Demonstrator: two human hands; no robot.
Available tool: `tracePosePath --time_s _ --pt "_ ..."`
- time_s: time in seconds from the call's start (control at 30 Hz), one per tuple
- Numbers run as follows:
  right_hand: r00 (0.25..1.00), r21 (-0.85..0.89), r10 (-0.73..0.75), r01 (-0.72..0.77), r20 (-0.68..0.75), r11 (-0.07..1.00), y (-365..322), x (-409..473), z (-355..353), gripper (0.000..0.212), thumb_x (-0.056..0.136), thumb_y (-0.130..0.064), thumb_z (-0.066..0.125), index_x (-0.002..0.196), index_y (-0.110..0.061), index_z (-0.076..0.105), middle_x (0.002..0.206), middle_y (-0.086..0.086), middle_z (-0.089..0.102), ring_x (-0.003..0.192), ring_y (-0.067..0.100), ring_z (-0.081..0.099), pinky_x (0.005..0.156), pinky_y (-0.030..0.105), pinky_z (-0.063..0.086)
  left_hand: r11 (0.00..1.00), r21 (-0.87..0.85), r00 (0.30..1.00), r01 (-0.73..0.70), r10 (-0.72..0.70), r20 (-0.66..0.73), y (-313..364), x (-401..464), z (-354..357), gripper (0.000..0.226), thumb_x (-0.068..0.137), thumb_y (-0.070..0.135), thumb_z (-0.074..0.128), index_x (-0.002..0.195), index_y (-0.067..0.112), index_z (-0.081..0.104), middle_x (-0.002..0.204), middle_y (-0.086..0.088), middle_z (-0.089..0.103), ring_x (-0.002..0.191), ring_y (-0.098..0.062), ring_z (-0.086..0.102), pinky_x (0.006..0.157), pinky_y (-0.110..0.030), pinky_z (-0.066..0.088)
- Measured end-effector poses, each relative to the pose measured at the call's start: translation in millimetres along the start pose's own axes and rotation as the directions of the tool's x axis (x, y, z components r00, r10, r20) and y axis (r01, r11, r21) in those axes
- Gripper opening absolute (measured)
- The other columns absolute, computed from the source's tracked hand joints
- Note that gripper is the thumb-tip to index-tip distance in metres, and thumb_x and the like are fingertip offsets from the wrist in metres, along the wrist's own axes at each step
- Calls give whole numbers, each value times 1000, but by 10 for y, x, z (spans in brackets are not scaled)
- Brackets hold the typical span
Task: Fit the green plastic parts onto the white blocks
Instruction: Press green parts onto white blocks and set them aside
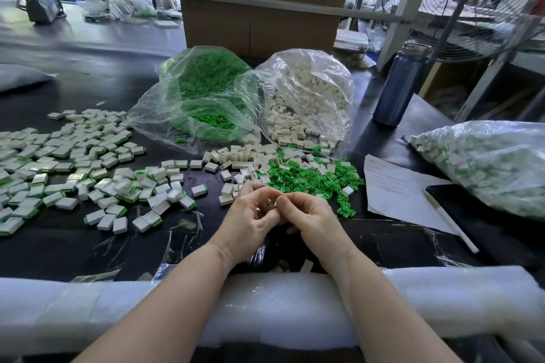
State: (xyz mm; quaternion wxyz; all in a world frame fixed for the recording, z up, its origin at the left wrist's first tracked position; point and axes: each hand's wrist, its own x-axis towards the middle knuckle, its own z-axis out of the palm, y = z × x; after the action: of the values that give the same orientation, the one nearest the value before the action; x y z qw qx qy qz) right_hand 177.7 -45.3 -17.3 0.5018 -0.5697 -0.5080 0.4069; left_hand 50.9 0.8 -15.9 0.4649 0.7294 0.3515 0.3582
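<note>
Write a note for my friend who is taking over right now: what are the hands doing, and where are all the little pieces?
Left hand and right hand: together at the table's near edge, fingers curled round a small white piece; details hidden.
Loose green parts: heap just beyond the right hand.
Loose white blocks: spilling from the bag of white blocks.
Bag of green parts: beside it.
Done: finished blocks spread at left, more in the bag at right.
Left: many loose pieces.

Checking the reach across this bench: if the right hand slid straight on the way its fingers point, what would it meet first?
The right hand points up-left, fingertips against the left hand, so it would meet that first. Past it lie loose white plastic blocks on the black table, though depth is unclear.
</note>
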Motion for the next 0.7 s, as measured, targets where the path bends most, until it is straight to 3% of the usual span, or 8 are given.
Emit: tracePosePath --time_s 0.27,0.37,0.5,0.7 --pt "999 98 33 -36 30 995 -7 1 -22 13 89 -13 58 94 -6 68 83 12 66 73 17 57 57 18 44 1000 5 998 -24 24 50 5 -11 1 16 85 -1 59 90 13 65 107 -8 44 72 8 48 72 -7 41" --pt "998 115 35 -40 44 993 -3 1 -31 12 89 -11 59 93 -7 69 82 10 68 72 17 58 57 17 45 999 40 998 -29 26 65 17 -19 5 17 85 0 59 90 14 65 110 -11 44 90 -2 50 78 -5 40" --pt "998 144 31 -39 54 989 -9 -1 -36 13 89 -12 59 87 -10 72 78 9 69 70 17 59 56 17 46 999 45 997 -30 27 71 29 -26 10 14 85 1 60 92 11 65 109 -11 45 87 -4 51 76 -6 41" --pt "997 157 18 -29 72 987 -17 0 -38 14 90 -14 58 88 -11 72 74 3 69 66 9 59 56 15 46 1000 -16 998 12 -11 69 21 -12 15 11 85 2 60 93 8 65 109 -14 47 95 -27 56 87 -31 49"
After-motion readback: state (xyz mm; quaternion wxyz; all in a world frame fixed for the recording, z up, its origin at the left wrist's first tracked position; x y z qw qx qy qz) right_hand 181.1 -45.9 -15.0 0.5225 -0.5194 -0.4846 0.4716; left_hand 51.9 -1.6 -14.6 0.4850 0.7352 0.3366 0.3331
